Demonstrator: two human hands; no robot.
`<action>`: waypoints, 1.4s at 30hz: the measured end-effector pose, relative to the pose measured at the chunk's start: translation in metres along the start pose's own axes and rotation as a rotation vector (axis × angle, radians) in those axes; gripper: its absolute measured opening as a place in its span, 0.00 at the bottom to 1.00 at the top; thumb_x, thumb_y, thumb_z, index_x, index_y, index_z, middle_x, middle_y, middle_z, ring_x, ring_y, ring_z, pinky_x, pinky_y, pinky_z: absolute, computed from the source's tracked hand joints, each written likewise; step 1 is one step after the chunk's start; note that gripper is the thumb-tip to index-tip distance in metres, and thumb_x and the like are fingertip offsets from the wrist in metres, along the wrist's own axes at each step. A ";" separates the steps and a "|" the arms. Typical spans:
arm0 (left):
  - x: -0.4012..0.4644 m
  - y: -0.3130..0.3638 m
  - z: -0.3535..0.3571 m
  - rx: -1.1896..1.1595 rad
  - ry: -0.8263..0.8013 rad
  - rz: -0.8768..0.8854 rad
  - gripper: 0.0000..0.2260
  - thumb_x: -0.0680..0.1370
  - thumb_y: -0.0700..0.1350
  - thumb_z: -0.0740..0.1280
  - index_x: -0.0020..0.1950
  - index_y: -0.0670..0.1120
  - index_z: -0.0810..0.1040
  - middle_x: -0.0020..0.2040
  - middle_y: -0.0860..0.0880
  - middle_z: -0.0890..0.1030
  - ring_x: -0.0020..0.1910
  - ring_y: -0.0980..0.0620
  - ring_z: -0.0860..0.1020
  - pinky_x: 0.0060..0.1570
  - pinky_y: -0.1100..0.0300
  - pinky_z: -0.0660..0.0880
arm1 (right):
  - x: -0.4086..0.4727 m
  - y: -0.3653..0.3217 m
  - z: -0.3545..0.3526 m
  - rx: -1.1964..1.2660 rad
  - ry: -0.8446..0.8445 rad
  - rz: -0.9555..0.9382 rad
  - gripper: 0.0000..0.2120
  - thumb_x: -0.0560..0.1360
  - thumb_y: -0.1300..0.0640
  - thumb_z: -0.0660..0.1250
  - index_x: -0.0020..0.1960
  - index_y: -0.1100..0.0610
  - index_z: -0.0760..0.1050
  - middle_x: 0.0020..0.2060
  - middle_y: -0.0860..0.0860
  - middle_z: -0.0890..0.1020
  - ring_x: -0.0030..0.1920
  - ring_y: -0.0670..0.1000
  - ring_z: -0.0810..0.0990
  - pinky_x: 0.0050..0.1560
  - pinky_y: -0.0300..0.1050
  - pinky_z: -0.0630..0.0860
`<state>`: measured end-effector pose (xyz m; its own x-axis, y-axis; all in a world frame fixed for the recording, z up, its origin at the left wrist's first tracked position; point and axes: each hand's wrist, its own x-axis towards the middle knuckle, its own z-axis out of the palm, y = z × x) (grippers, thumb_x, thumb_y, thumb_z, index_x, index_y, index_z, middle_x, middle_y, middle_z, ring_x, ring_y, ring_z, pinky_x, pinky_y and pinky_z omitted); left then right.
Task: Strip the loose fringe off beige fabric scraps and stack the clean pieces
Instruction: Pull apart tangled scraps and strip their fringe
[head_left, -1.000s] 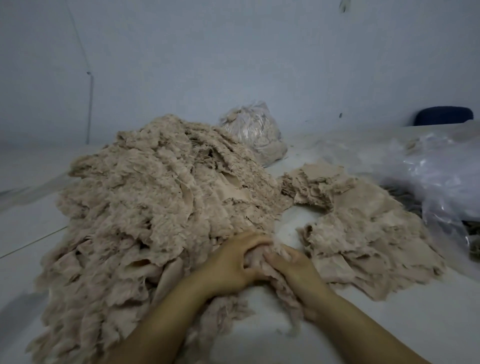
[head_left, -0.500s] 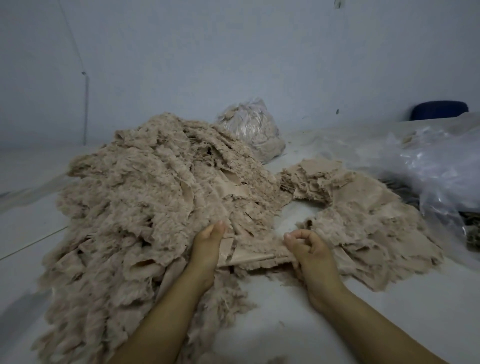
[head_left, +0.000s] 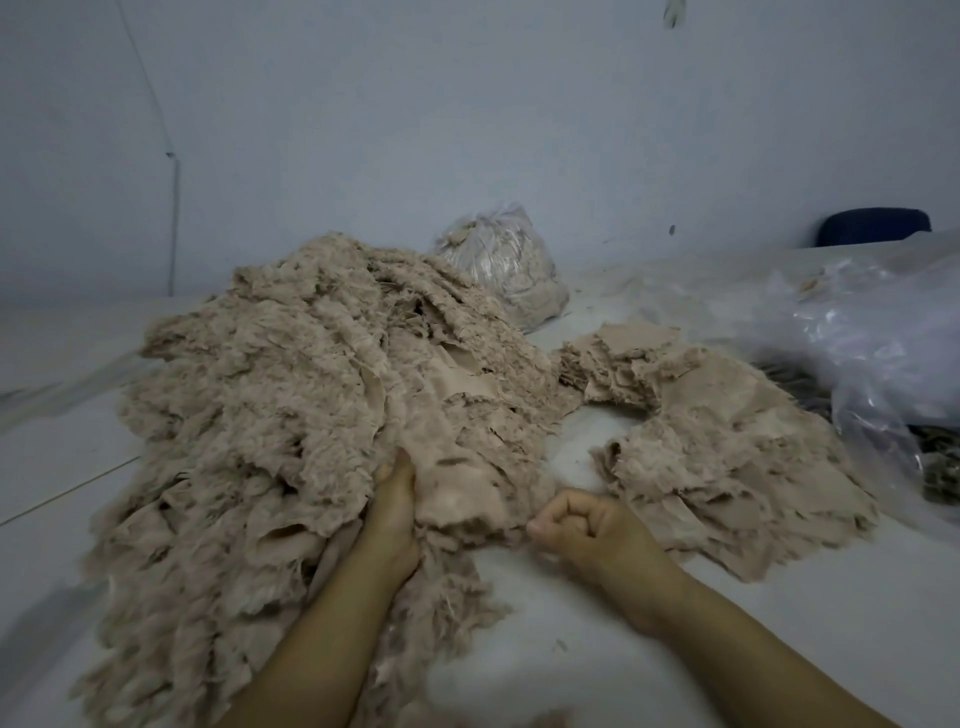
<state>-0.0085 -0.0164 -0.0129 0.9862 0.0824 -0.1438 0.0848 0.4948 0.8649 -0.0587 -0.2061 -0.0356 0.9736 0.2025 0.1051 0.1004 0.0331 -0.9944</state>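
**Soft, featherweight scraps: hold the woven body, pull the fuzz**

The scrap in hand (head_left: 457, 499) lies at the front edge of the big pile (head_left: 311, 415), which fills the desk (head_left: 779, 623) from 9 to 12 o'clock of the hands. The left hand (head_left: 392, 512) holds this piece at its left edge; most of its fingers are hidden behind the cloth, so the grip reads as a hold on the scrap, not an open palm. The right hand (head_left: 592, 530) sits at 3 o'clock of the scrap, just beside its frayed right margin, curled into a tight fist; whether it pinches a tuft of fringe cannot be told from here.

The cloth looks limp and very light. It droops over the left hand and has no stiffness of its own, so it will fold or bunch rather than resist. The fringe is loose thread, likely to come away with a light tug, but it also clings to neighbouring scraps, so a pull may drag extra pieces off the pile. The best hold is on the smooth woven middle, close to the edge being stripped, with the other hand pinching the fuzz near its root.

The stack of cleaner pieces (head_left: 727, 441) lies at 2 o'clock, near the right hand. Clear plastic bags (head_left: 883, 343) sit beyond it at 3 o'clock, and another filled bag (head_left: 498, 265) at 12.
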 end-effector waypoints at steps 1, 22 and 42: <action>0.000 0.002 -0.001 -0.037 -0.003 -0.040 0.17 0.83 0.50 0.53 0.49 0.42 0.77 0.36 0.44 0.83 0.33 0.48 0.81 0.30 0.62 0.78 | -0.001 -0.001 -0.001 0.007 -0.091 0.024 0.10 0.65 0.51 0.74 0.37 0.56 0.77 0.21 0.47 0.66 0.22 0.43 0.59 0.23 0.33 0.59; -0.017 -0.008 0.028 0.570 -0.408 0.107 0.10 0.79 0.46 0.64 0.46 0.43 0.83 0.41 0.44 0.85 0.40 0.49 0.83 0.39 0.62 0.78 | 0.018 -0.012 0.004 -0.415 0.085 -0.152 0.10 0.73 0.45 0.69 0.53 0.41 0.72 0.42 0.35 0.79 0.41 0.35 0.77 0.40 0.26 0.70; -0.013 -0.002 0.015 0.272 -0.293 -0.086 0.07 0.67 0.44 0.71 0.39 0.40 0.83 0.35 0.41 0.83 0.31 0.48 0.82 0.30 0.61 0.78 | 0.007 -0.017 0.000 -0.006 0.250 -0.012 0.21 0.74 0.53 0.69 0.24 0.55 0.73 0.16 0.50 0.68 0.16 0.45 0.61 0.19 0.35 0.60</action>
<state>-0.0191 -0.0313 -0.0051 0.9692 -0.2191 -0.1121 0.1648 0.2393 0.9569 -0.0533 -0.2049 -0.0177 0.9927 -0.0464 0.1117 0.1131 0.0284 -0.9932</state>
